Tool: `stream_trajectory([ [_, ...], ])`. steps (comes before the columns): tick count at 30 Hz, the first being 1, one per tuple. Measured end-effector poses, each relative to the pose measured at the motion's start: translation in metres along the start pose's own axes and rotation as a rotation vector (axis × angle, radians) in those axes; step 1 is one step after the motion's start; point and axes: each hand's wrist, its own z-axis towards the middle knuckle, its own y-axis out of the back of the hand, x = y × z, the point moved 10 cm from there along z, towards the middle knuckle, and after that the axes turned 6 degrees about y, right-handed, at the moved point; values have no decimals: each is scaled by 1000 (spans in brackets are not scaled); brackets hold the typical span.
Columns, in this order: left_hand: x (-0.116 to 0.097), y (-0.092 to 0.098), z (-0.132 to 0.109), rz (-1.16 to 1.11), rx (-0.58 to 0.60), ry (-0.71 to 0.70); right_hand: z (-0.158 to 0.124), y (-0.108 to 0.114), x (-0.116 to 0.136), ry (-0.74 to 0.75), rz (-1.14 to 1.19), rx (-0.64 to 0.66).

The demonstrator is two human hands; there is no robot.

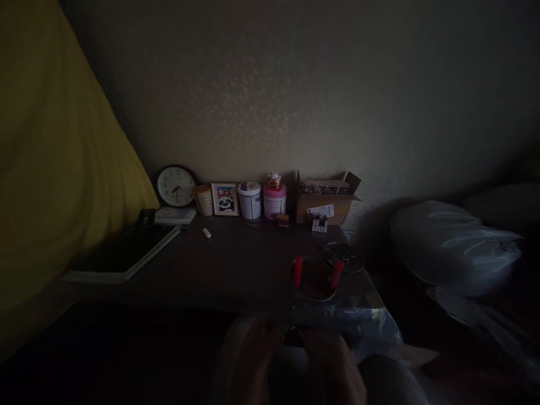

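The room is dim, and the bench edge sits just ahead. My left hand and right hand meet around a small dark thing; I cannot tell the grip. In this gloom I might knock the red-handled pot just beyond.

Small dark thing held low at the near edge of the table, with a round pot just behind.

Too dark and blurry to tell what the small thing is; pinched between the left hand and the right hand, close to the body, fingers of both curled around it. Pot round and shallow, dark inside, with two red handles sticking up, one on each side. Standing upright near the front right corner of the table, just beyond both hands, not touched by them.
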Motion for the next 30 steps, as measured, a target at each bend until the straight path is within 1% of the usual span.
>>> stream_trajectory([
  [2, 3, 1, 3, 15, 4, 5, -6, -12, -25, -134, -25, 71],
  [3, 5, 2, 4, 28, 1, 5, -9, -13, -39, -197, -64, 62],
  [5, 10, 7, 7, 39, -16, 2, -15, -4, -66, -333, -157, -15],
  [6, 13, 9, 8, 33, -19, 0, -17, 3, -75, -383, -181, -61],
  [8, 17, 13, 10, -1, -29, -1, -17, 11, -85, -437, -171, -113],
  [12, 27, 22, 14, -18, -66, 26, -7, 24, -78, -411, -75, -215],
  [14, 34, 24, 16, -6, -44, 57, -4, 29, -74, -424, -38, -289],
  [18, 47, 32, 18, -23, 9, 73, -3, 30, -74, -549, 9, -366],
  [21, 55, 37, 18, -35, 22, 106, -2, 32, -73, -594, -5, -390],
  [24, 57, 43, 15, -41, -44, 130, -2, 34, -77, -607, -18, -387],
  [26, 56, 44, 13, -35, -76, 119, -2, 35, -82, -596, -32, -353],
  [30, 56, 38, 11, -40, -54, 122, -1, 34, -91, -555, -102, -250],
])
